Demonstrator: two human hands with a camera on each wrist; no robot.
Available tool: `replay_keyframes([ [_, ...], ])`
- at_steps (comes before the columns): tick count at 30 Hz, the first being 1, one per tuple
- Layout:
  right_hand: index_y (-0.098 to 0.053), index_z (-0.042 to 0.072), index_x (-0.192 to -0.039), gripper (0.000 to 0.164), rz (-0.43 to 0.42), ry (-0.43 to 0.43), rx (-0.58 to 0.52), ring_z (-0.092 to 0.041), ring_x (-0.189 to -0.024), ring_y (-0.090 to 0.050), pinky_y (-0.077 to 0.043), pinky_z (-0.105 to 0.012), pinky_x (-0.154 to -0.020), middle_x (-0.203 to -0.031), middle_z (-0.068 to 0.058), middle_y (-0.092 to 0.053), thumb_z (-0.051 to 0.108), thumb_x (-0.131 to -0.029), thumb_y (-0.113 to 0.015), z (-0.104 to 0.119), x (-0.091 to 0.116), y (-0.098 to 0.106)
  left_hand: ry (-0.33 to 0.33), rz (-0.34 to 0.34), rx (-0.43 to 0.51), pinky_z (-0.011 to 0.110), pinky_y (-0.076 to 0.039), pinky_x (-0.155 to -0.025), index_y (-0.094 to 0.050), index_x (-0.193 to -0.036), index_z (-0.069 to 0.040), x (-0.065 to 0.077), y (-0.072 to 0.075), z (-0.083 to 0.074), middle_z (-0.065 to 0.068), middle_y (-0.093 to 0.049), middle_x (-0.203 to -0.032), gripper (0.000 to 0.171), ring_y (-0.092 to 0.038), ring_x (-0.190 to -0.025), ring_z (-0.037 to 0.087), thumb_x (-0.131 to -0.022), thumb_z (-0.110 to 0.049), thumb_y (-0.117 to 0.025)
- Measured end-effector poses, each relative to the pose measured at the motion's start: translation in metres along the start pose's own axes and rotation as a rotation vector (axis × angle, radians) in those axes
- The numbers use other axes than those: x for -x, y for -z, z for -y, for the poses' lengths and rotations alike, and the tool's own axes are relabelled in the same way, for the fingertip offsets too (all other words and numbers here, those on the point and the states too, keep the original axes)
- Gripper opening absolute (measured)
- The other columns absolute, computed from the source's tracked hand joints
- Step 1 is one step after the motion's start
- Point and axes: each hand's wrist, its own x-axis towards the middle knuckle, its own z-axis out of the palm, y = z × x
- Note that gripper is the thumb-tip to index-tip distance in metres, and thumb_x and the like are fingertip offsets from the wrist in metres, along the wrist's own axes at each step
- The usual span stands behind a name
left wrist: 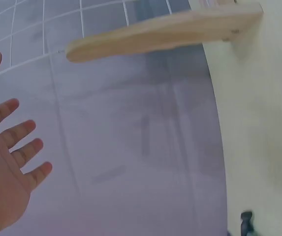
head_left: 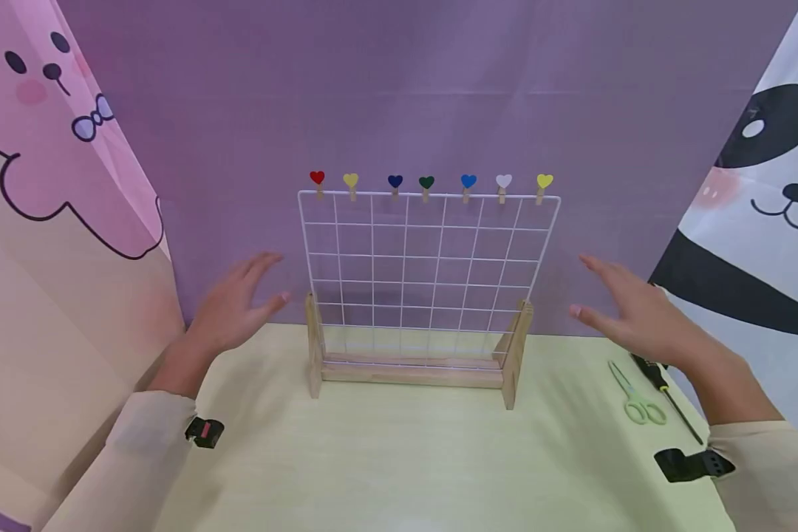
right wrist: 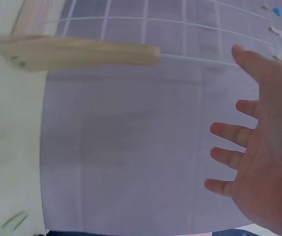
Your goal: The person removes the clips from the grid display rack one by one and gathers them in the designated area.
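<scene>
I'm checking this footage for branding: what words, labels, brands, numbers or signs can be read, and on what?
None can be read in any view.
Heart clips: plain coloured hearts, no lettering visible.
Screwdriver handle: any print is too small to read.
Purple mark, head view's lower left: cut off, so I cannot tell if it is lettering.

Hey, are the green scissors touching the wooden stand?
Apart. The head view shows it: the green scissors lie well to the right of the wooden stand, with tabletop showing between them.
</scene>
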Motion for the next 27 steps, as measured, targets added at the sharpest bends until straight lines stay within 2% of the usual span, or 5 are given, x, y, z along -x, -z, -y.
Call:
replay_keyframes([
  [11, -0.044, 0.016, -0.156, 0.057, -0.146, -0.045, -0.172, -0.054, -0.134, -0.047, -0.042, -0.077, -0.097, -0.158, -0.021, -0.046, 0.038, -0.105, -0.058, 0.019, 0.000, 0.020, 0.003, -0.060, 0.367, 0.063, -0.035, -0.118, -0.047, -0.154, -0.014, -0.006, -0.035, 0.000, 0.012, -0.046, -0.159, 0.055, -0.041, -0.148, 0.037, -0.104, -0.033, -0.060],
  [14, -0.053, 0.021, -0.151, 0.048, -0.223, -0.041, -0.221, -0.030, -0.129, -0.057, -0.054, -0.042, -0.096, -0.151, -0.014, -0.057, 0.037, -0.105, -0.057, 0.027, -0.002, 0.023, -0.005, -0.089, 0.443, 0.061, -0.039, -0.116, -0.050, -0.152, -0.011, -0.010, -0.046, 0.000, 0.013, -0.050, -0.156, 0.053, -0.045, -0.145, 0.037, -0.103, -0.028, -0.062],
  [19, -0.063, 0.021, -0.141, 0.037, -0.357, 0.029, -0.335, 0.018, -0.112, -0.052, -0.039, 0.002, -0.086, -0.132, 0.017, -0.066, 0.031, -0.106, -0.059, 0.044, -0.010, 0.028, 0.035, -0.093, 0.554, 0.056, -0.041, -0.118, -0.050, -0.150, -0.007, -0.015, -0.064, -0.002, 0.015, -0.052, -0.153, 0.049, -0.047, -0.144, 0.036, -0.104, -0.024, -0.061],
  [22, -0.066, 0.012, -0.136, 0.032, -0.411, 0.115, -0.434, 0.015, -0.111, -0.059, -0.043, 0.002, -0.090, -0.122, 0.025, -0.067, 0.022, -0.105, -0.060, 0.057, -0.017, 0.033, 0.062, -0.107, 0.628, 0.053, -0.042, -0.118, -0.052, -0.146, -0.004, -0.016, -0.073, -0.002, 0.017, -0.056, -0.149, 0.046, -0.051, -0.140, 0.036, -0.105, -0.022, -0.060],
  [27, -0.067, 0.002, -0.130, 0.028, -0.440, 0.233, -0.580, -0.001, -0.110, -0.068, -0.049, -0.005, -0.096, -0.118, 0.012, -0.073, 0.009, -0.104, -0.060, 0.085, -0.033, 0.039, 0.122, -0.142, 0.718, 0.049, -0.046, -0.115, -0.057, -0.142, -0.001, -0.015, -0.085, 0.000, 0.017, -0.064, -0.138, 0.043, -0.059, -0.131, 0.032, -0.106, -0.024, -0.060],
])
